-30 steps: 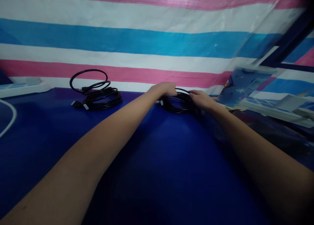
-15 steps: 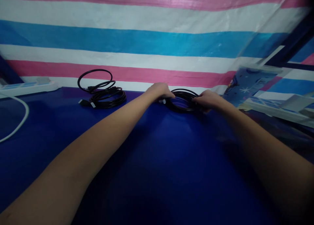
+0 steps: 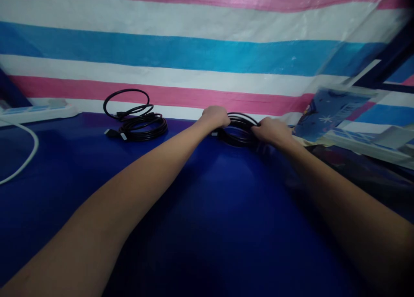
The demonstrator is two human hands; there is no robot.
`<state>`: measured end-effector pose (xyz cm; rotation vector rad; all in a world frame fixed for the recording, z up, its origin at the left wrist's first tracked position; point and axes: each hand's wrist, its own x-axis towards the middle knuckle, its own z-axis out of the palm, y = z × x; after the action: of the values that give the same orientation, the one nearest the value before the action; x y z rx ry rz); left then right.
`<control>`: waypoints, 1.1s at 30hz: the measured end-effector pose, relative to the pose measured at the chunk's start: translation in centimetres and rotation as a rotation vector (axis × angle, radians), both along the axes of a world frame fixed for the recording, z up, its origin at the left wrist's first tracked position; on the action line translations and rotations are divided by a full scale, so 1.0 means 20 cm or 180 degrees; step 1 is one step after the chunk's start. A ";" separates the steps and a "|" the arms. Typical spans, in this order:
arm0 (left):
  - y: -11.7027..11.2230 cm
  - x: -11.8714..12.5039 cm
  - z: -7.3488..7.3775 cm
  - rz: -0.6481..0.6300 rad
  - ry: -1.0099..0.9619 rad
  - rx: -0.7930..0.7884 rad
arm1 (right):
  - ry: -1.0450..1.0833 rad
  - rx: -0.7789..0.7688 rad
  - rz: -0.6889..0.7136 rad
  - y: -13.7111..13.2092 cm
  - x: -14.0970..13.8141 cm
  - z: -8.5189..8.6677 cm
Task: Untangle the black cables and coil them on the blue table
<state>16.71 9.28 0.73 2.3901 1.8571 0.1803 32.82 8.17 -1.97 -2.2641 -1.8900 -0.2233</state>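
Both arms stretch forward to a coiled black cable at the back of the blue table. My left hand is closed on the left side of the coil, close to a light-coloured connector end. On the opposite side, my right hand grips the loops with bent fingers. Most fingertips of both hands are hidden behind the hands and the cable. A second coiled black cable lies to the left, its plug end pointing left and one loop standing up against the striped sheet.
A striped sheet rises behind the blue table. White power strips stand at the left and right. A white cord curves at the left edge. A blue printed pouch leans beyond my right hand.
My left hand has shifted slightly right and up along the coil. My right hand has moved a little left, drawing the two sides of the coil slightly nearer each other.
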 end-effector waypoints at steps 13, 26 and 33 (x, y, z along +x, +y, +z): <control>-0.08 -0.03 0.06 0.0057 0.0019 0.0077 | 0.1030 -0.0281 0.0844 0.03 0.07 0.03; -0.01 -0.03 0.05 -0.0526 0.0036 0.0664 | 0.1222 -0.0751 0.0744 -0.03 0.19 0.15; 0.01 -0.06 0.06 -0.0480 -0.0252 0.0836 | 0.0611 -0.0345 0.0625 -0.06 0.10 0.14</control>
<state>15.47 9.54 1.88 2.6359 1.7031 0.5268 34.87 6.99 0.89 -2.0592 -2.0459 0.1227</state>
